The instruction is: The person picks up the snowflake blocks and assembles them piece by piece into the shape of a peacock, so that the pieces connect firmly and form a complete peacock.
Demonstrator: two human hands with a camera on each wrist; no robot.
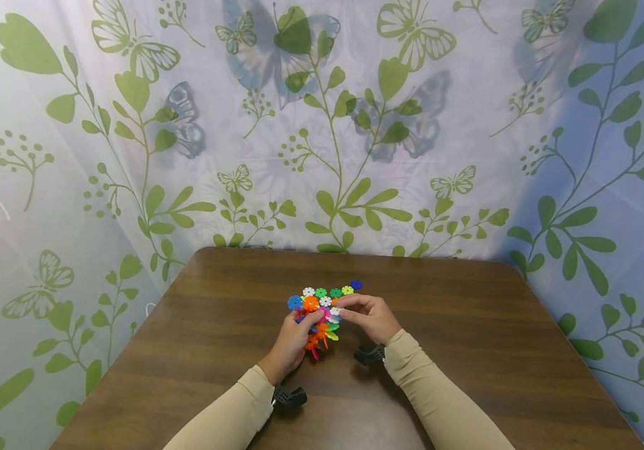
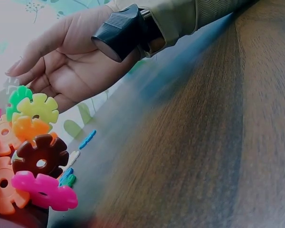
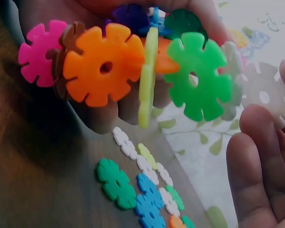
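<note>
My left hand (image 1: 291, 342) grips a cluster of interlocked flower-shaped plastic discs (image 1: 322, 331), its thumb lying over the near side. Orange, brown, pink, yellow and green discs (image 3: 194, 76) show in it in the right wrist view. Just right of the cluster, my right hand (image 1: 375, 319) pinches a white disc (image 3: 263, 95) between thumb and fingers, at the edge of the green one. Whether the white disc is slotted in cannot be told. The left wrist view shows the right palm behind the cluster, with a brown disc (image 2: 31, 164) in front.
Several loose discs lie on the brown wooden table (image 1: 440, 287) beyond the hands, among them a blue one (image 1: 356, 285) and a green one (image 3: 115, 185). A curtain with leaves and butterflies (image 1: 299, 187) hangs behind the table. Each wrist bears a black camera (image 1: 369, 354).
</note>
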